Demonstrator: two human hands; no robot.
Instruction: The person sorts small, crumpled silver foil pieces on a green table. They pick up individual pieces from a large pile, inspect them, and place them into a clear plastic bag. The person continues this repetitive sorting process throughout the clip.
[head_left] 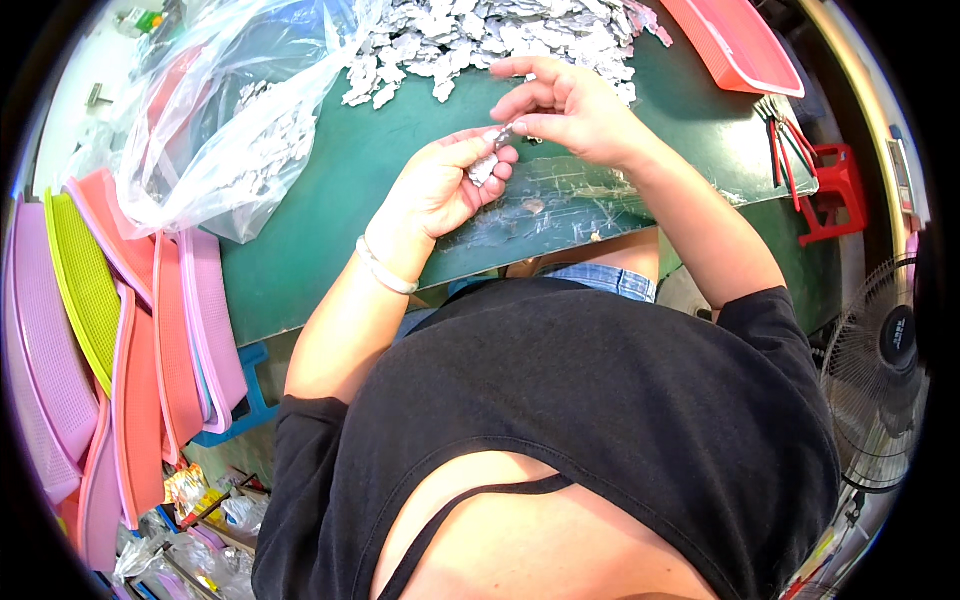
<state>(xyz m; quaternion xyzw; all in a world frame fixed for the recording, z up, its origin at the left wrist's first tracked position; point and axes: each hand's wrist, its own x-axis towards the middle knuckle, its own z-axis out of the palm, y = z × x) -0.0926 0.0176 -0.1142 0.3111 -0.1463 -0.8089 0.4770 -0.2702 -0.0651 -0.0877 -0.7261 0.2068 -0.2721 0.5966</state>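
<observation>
Over the green table, my left hand is closed around a few small silvery-grey flat pieces, their kind not clear. Its thumb and index finger meet at a darker small grey piece. My right hand comes in from the right, its thumb tip at that same darker piece and its other fingers curved above. Just beyond both hands, a wide heap of similar silvery-grey pieces lies on the table.
A clear plastic bag with more grey pieces lies at left. Stacked pink, purple and green plastic baskets stand beside the table. A red basket and red-handled pliers are at right, near a red stool and a fan.
</observation>
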